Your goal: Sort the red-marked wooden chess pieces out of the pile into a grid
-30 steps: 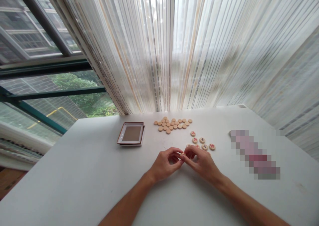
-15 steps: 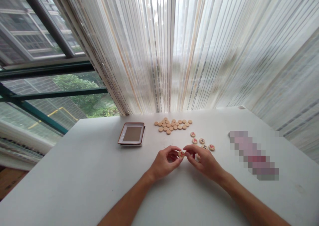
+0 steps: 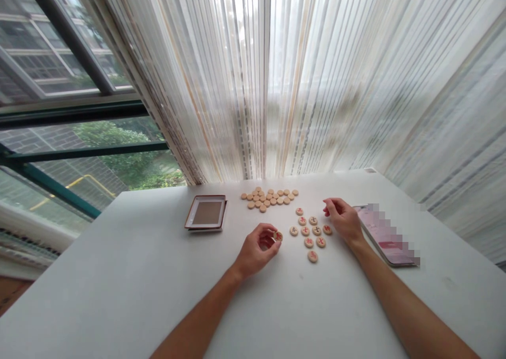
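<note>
My left hand (image 3: pixel 258 249) is closed in a pinch around a round wooden Chinese chess piece (image 3: pixel 278 236) with a red character, held above the table left of the face-up pieces. My right hand (image 3: pixel 343 217) is raised at the right of those pieces, its fingers curled together; whether anything is between them is hidden. The face-up Chinese chess pieces (image 3: pixel 305 231), several in red and some in black, lie in a loose cluster between both hands. A red-marked piece (image 3: pixel 312 256) lies nearest me. Behind them, several blank-side-up pieces (image 3: pixel 273 201) form a group.
An open shallow box (image 3: pixel 209 213) with a brown inside sits at the left on the white table (image 3: pixel 130 274). A pink-patterned phone (image 3: pixel 385 232), partly blurred out, lies right of my right hand. Striped sheer curtains (image 3: pixel 316 111) hang along the table's far edge.
My right hand has left the piece in my left hand and moved up and right, uncovering more of the face-up pieces. My left hand keeps its piece. The view has shifted slightly.
</note>
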`<state>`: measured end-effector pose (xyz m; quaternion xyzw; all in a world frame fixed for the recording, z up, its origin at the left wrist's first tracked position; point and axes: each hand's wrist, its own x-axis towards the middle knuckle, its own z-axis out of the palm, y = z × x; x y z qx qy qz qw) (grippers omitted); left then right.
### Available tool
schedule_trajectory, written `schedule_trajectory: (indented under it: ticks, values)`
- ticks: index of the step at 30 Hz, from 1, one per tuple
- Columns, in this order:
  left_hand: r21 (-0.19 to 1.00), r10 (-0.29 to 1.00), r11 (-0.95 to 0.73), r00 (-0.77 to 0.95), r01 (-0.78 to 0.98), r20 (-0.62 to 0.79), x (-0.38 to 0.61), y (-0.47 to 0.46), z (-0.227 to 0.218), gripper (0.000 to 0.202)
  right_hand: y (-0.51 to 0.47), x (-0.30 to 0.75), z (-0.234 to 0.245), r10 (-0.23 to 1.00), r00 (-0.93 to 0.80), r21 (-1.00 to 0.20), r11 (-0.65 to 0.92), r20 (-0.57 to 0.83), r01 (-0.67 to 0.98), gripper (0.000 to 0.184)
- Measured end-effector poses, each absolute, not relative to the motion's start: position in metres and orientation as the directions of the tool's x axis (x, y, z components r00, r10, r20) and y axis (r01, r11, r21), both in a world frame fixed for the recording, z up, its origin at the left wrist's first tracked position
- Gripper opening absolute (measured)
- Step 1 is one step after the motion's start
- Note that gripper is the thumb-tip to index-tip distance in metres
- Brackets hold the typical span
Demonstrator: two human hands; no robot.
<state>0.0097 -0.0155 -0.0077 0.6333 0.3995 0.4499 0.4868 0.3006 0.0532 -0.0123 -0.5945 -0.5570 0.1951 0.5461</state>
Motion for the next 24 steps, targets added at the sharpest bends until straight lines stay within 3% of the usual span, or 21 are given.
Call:
schedule_trajectory:
  ticks: [11,24]
  values:
    - [0.823,0.906,-0.405,0.299,0.398,0.301,0.006,0.011,0.010,0.024,0.054,0.300,-0.017,0.891,0.297,-0.875,0.189,0.343,0.445,0.046]
    - [0.609,0.830,-0.554,0.436,0.568,0.349,0.049,0.059,0.004,0.022,0.054,0.301,-0.015,0.899,0.302,-0.902,0.187,0.317,0.389,0.043]
